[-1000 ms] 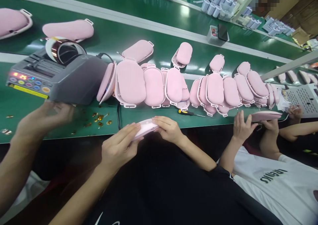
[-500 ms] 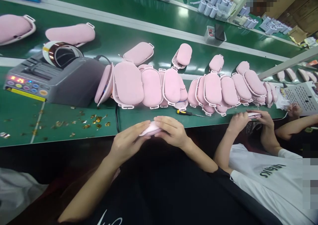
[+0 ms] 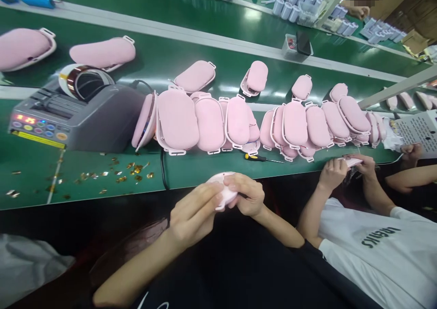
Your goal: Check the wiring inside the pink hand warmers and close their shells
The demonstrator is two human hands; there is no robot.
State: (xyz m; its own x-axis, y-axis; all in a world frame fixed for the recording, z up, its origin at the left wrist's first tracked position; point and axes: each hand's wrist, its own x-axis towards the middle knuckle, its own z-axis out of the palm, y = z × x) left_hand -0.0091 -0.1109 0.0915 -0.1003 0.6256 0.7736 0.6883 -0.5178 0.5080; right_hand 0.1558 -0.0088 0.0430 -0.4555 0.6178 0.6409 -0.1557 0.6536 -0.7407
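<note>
Just off the front edge of the green bench, a pink padded oval shell (image 3: 228,197) is held between my two hands. My left hand (image 3: 196,209) grips its left side, fingers laid over the upper face. On the other side, my right hand (image 3: 248,194) is closed round it, thumb and fingers pressing near the rim. The fingers cover much of the shell. Nearest beyond my hands lie a yellow-and-black screwdriver (image 3: 256,157) and a row of similar pink shells with white looped rims, such as one upright shell (image 3: 179,120).
At the left stands a grey tape dispenser (image 3: 105,113) carrying an amber tape roll (image 3: 80,82). Gold tape scraps (image 3: 136,169) are scattered before it, and a black cable (image 3: 164,170) hangs over the edge. To my right, a co-worker's hands (image 3: 332,174) hold another shell.
The pink shell has been turned so that more of its face and rim shows. Both hands have shifted lower and slightly right, with the fingers in new places on it.
</note>
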